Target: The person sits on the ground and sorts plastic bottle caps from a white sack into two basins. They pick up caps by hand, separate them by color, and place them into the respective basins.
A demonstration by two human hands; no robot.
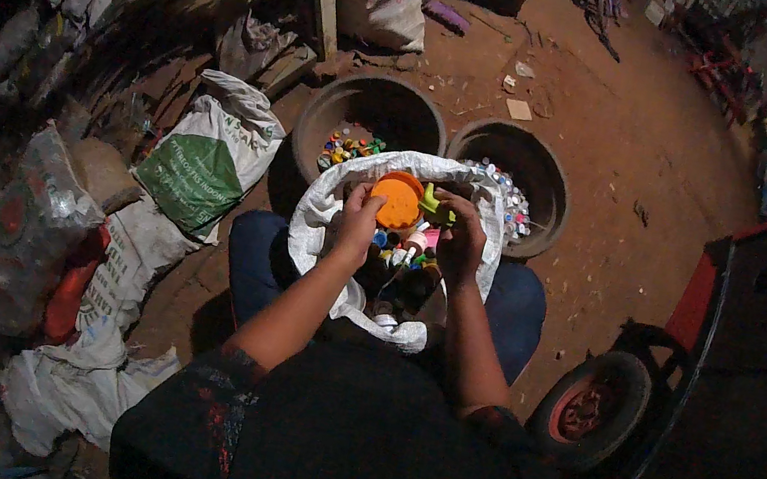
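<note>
My left hand (359,219) grips a round orange plastic lid (398,200) by its left edge, above an open white woven sack (314,220). In my right hand (464,238) is a yellow-green plastic piece (436,204), just right of the lid; its exact kind is unclear. The sack stands between my knees with its rim rolled outward. Inside it lie mixed plastic caps (416,241) in pink, blue, white and green, partly in shadow.
Beyond the sack stand two dark tubs: the left tub (309,113) holds coloured caps (349,148), the right tub (560,193) mostly white caps (517,205). Filled sacks (201,171) lie to my left. A cart wheel (587,411) and its red-edged body (755,340) are at right.
</note>
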